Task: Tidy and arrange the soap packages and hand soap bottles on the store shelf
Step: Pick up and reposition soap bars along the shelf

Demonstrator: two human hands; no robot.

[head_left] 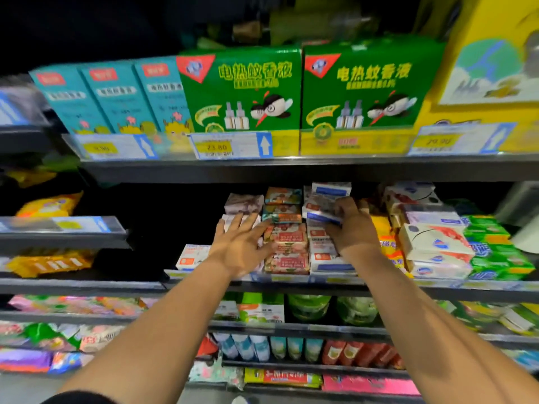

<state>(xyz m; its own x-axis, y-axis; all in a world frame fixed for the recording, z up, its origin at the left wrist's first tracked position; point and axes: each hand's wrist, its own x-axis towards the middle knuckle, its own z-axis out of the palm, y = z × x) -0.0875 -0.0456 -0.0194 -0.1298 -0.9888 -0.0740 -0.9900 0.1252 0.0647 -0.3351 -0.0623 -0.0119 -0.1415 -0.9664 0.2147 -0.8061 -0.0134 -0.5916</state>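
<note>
Head view:
- Your left hand (242,246) was open, fingers spread, flat against pale soap packs (242,204) at left end of stacks, thumb beside red-pink stack (287,249).
- Your right hand (354,225) curled round white-blue pack (322,212) in upper part of white stack (323,255), just right of red-pink one.
- Stacks stood at front edge of shelf (452,288), near its middle.
- Green boxes (242,91) lined shelf above.
- Bottles (242,346) sat two shelves below, blurred.

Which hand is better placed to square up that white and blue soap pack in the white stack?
Right hand: its fingers curl round the white and blue soap pack. The left hand lies open, fingers spread, over the purple packs further left.
</note>
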